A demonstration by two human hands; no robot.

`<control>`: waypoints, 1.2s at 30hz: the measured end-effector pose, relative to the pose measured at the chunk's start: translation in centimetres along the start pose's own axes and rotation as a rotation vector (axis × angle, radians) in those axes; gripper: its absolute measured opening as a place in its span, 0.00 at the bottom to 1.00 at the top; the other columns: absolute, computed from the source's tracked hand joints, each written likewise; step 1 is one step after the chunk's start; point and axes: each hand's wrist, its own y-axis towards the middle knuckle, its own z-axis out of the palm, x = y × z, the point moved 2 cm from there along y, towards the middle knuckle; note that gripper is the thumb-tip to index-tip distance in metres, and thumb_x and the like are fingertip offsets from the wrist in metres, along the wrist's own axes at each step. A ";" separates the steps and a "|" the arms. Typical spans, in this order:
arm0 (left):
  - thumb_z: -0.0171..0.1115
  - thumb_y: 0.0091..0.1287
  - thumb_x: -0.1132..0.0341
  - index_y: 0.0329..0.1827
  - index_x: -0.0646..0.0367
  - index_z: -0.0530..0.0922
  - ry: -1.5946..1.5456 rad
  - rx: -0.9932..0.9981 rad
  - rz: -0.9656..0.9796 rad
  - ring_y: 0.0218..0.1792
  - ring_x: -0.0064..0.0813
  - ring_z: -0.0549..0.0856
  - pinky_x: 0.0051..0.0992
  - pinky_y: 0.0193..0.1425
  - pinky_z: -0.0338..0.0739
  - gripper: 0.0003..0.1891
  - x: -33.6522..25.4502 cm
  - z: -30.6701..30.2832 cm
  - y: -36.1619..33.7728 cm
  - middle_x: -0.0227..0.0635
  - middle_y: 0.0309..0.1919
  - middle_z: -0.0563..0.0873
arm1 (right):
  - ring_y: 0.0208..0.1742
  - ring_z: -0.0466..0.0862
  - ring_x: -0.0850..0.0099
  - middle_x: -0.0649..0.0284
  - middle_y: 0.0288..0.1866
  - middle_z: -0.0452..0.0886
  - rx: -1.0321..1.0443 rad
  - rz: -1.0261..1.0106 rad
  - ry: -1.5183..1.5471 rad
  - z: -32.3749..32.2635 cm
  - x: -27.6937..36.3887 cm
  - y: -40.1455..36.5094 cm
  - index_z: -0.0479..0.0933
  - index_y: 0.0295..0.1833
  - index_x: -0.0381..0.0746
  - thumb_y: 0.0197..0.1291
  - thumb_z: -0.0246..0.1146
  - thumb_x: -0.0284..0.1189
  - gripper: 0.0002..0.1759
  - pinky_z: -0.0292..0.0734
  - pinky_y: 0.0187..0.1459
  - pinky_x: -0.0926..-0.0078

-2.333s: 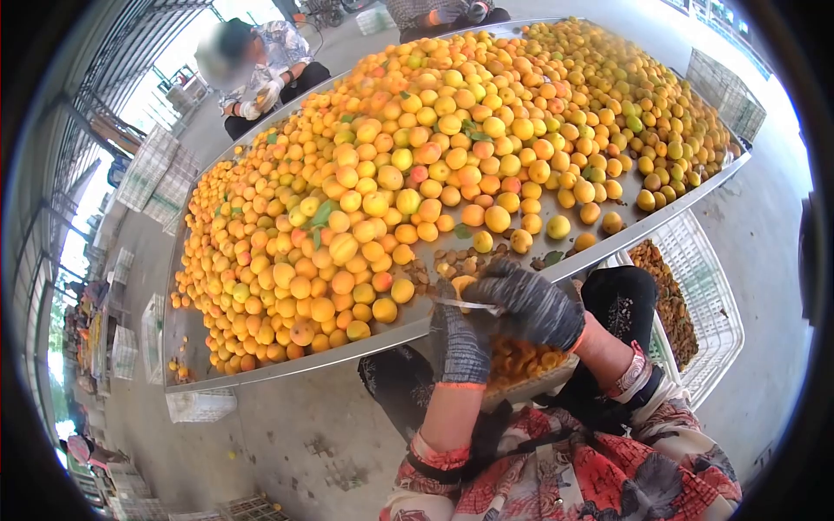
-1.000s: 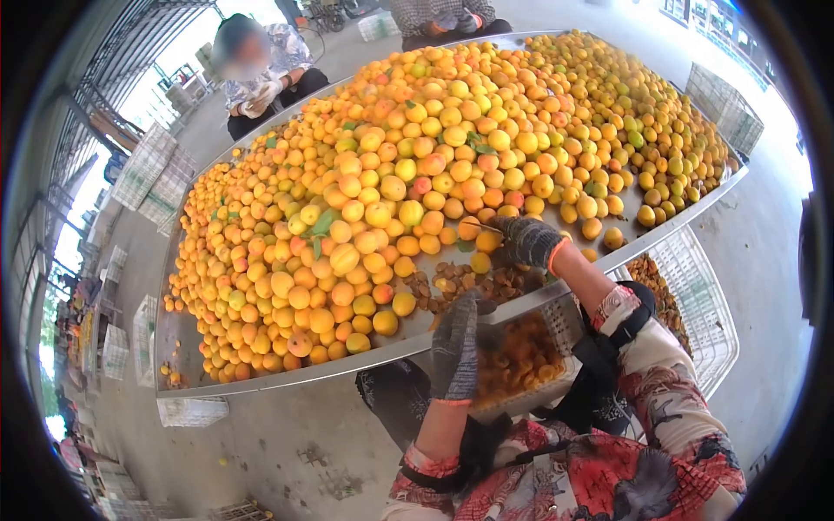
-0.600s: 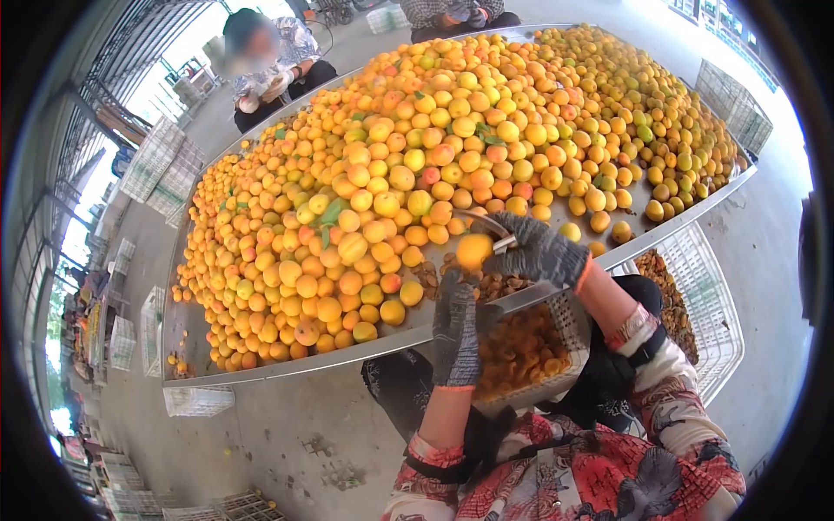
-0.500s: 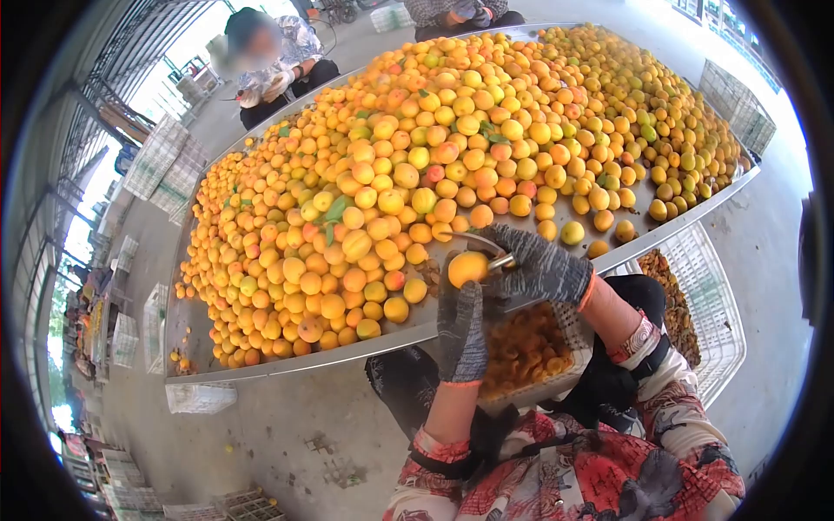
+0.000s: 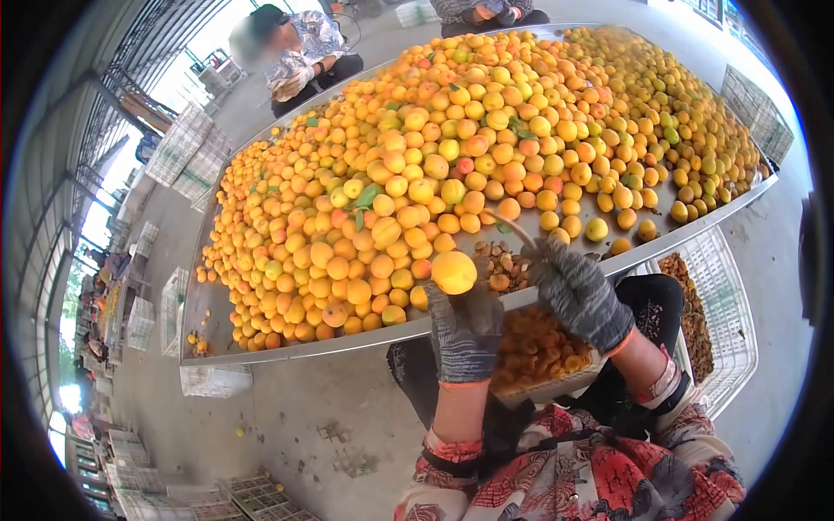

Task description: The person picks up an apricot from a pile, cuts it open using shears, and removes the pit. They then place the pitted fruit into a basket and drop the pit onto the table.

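My left hand (image 5: pixel 466 334), in a grey knit glove, grips a whole yellow-orange apricot (image 5: pixel 453 273) between thumb and fingers at the table's near edge. To its right, my gloved right hand (image 5: pixel 584 293) is closed around a thin curved knife (image 5: pixel 514 227); its handle is mostly hidden in the fist. The blade points up and left, apart from the apricot. Between my hands lies a small heap of brown pits (image 5: pixel 502 263) on the metal tabletop. Below them, a crate of opened apricot pieces (image 5: pixel 537 347) stands between my knees.
A large pile of apricots (image 5: pixel 391 200) covers the rimmed metal table (image 5: pixel 330 354). At right on the floor is a white crate (image 5: pixel 737 339) with brownish contents. Two people sit along the far side, one's sleeve (image 5: pixel 317 36) at upper left. Stacked crates (image 5: pixel 182 148) stand left.
My right hand and the knife have pulled away from the apricot to the right, uncovering the pits. The apricot sits higher in my left hand. The whole view has shifted slightly.
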 end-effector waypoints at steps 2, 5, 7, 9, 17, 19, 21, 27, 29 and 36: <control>0.51 0.61 0.43 0.50 0.56 0.70 -0.151 0.511 -0.149 0.29 0.22 0.75 0.20 0.28 0.71 0.26 0.1 -0.8 1.1 0.29 0.34 0.77 | 0.39 0.77 0.77 0.65 0.42 0.77 0.018 -0.261 0.082 1.5 1.3 -1.6 0.67 0.55 0.34 0.60 0.55 0.23 0.18 0.74 0.39 0.79; 0.52 0.59 0.40 0.57 0.55 0.65 0.130 0.091 -0.004 0.49 0.30 0.73 0.31 0.52 0.70 0.32 0.1 0.5 -0.2 0.34 0.49 0.73 | 0.44 0.79 0.65 0.57 0.42 0.78 0.033 -0.550 -0.472 2.4 2.4 -2.4 0.69 0.54 0.33 0.56 0.57 0.21 0.18 0.74 0.44 0.72; 0.51 0.59 0.40 0.58 0.56 0.64 0.134 0.090 0.004 0.50 0.31 0.72 0.31 0.54 0.68 0.33 0.4 0.4 -0.2 0.35 0.51 0.72 | 0.44 0.78 0.57 0.52 0.42 0.77 0.018 -0.474 -0.409 3.4 2.3 -2.3 0.70 0.53 0.33 0.54 0.58 0.20 0.19 0.75 0.44 0.68; 0.51 0.59 0.39 0.58 0.56 0.64 0.137 0.088 0.016 0.52 0.32 0.72 0.32 0.57 0.67 0.34 0.4 0.4 -0.3 0.36 0.52 0.71 | 0.43 0.79 0.57 0.52 0.42 0.77 0.031 -0.478 -0.461 3.5 2.4 -2.3 0.70 0.52 0.33 0.54 0.59 0.21 0.18 0.75 0.43 0.68; 0.50 0.62 0.44 0.59 0.58 0.65 0.343 0.099 0.148 0.46 0.31 0.76 0.25 0.52 0.71 0.30 0.8 0.9 -1.3 0.38 0.48 0.75 | 0.38 0.80 0.56 0.50 0.37 0.78 -0.043 -0.528 -0.465 3.8 1.3 -2.0 0.68 0.53 0.31 0.54 0.60 0.24 0.20 0.75 0.37 0.66; 0.50 0.63 0.44 0.59 0.59 0.65 0.960 0.146 0.537 0.46 0.30 0.75 0.24 0.51 0.71 0.30 0.4 0.1 -1.2 0.37 0.47 0.75 | 0.38 0.80 0.56 0.50 0.37 0.78 -0.049 -0.590 -0.494 3.6 2.1 -1.9 0.67 0.54 0.31 0.54 0.59 0.23 0.21 0.75 0.37 0.68; 0.49 0.64 0.45 0.58 0.60 0.65 1.574 0.187 0.936 0.45 0.28 0.75 0.23 0.50 0.70 0.29 0.2 -0.1 -1.4 0.37 0.46 0.75 | 0.38 0.80 0.56 0.51 0.38 0.78 0.000 -0.568 -0.474 3.4 1.0 -1.5 0.67 0.54 0.31 0.53 0.60 0.23 0.21 0.75 0.38 0.68; 0.43 0.69 0.64 0.56 0.64 0.65 1.095 0.189 0.346 0.46 0.27 0.75 0.23 0.50 0.69 0.17 -0.6 -1.2 -0.9 0.39 0.47 0.75 | 0.48 0.75 0.59 0.52 0.50 0.71 0.241 -0.534 -0.557 2.4 -0.3 -1.2 0.64 0.59 0.33 0.55 0.54 0.25 0.24 0.72 0.45 0.68; 0.49 0.67 0.65 0.57 0.62 0.65 0.581 0.014 0.045 0.44 0.23 0.76 0.21 0.47 0.71 0.17 -1.0 -0.2 -1.2 0.37 0.47 0.75 | 0.58 0.70 0.61 0.53 0.62 0.64 0.361 -0.453 -0.611 1.5 -0.8 -1.2 0.60 0.63 0.35 0.57 0.49 0.28 0.26 0.70 0.52 0.68; 0.57 0.62 0.70 0.56 0.63 0.69 0.777 0.330 0.280 0.43 0.20 0.77 0.20 0.49 0.72 0.19 -3.2 1.3 -1.1 0.34 0.44 0.78 | 0.47 0.79 0.62 0.55 0.47 0.77 0.302 -0.619 -0.648 1.0 0.5 0.1 0.70 0.53 0.31 0.55 0.57 0.21 0.18 0.73 0.47 0.70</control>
